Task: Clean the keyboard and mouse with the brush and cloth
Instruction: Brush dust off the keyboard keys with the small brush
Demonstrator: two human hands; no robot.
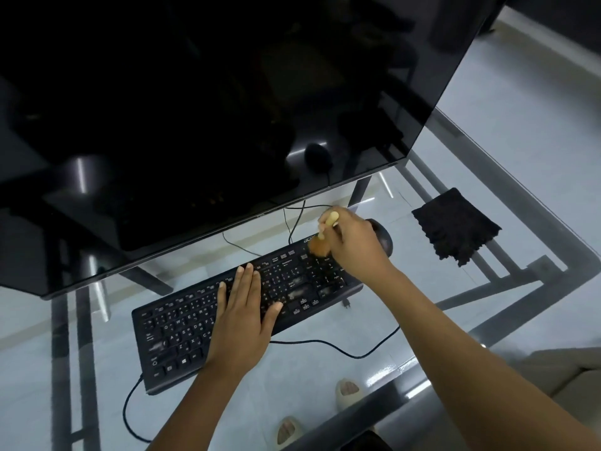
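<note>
Head view: left hand (242, 315) flat on keyboard (182, 323); right hand (353, 245) gripping brush (320, 244).

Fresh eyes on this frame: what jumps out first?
The big dark monitor fills the upper left, tilted over a glass desk. Below it, the left hand lies flat on the middle of the black keyboard, while the right hand holds a wooden brush on its far right corner. A black cloth lies alone to the right, past the half-hidden mouse.

Black keyboard (201, 323), cloth (455, 224) (tan brush (320, 245)).
</note>
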